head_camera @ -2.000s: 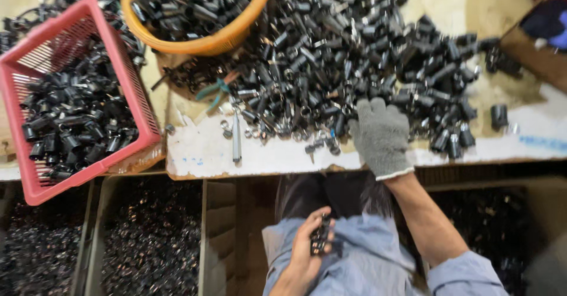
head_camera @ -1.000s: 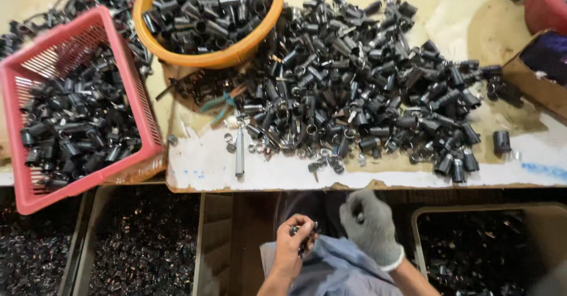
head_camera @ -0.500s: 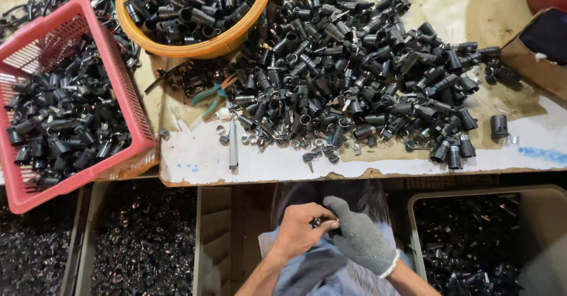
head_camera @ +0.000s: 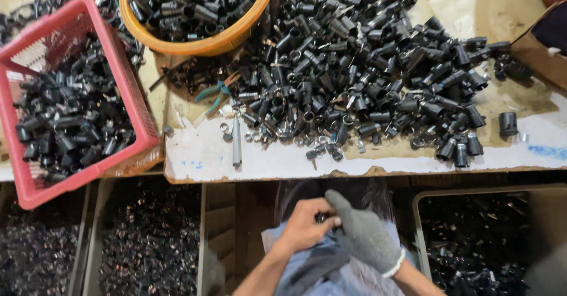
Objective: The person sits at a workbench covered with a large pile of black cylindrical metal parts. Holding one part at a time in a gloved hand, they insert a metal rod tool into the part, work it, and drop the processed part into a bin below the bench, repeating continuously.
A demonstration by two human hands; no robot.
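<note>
My bare left hand (head_camera: 304,225) and my right hand (head_camera: 363,237), in a grey knitted glove, meet over my lap below the table edge. Between their fingertips is a small black part (head_camera: 322,217), mostly hidden. Both hands pinch it together. On the worn table (head_camera: 201,154) above lies a big heap of black cylindrical parts (head_camera: 366,59) mixed with small metal rings and clips.
A red plastic basket (head_camera: 142,104) at left and an orange bowl (head_camera: 201,45) at top hold more black parts. Green-handled pliers (head_camera: 212,92) and a metal rod (head_camera: 237,142) lie near the table edge. Bins of parts (head_camera: 147,243) sit under the table on both sides.
My gloved right hand left the heap on the table and came down to my lap. It now meets the left hand on the small part.
</note>
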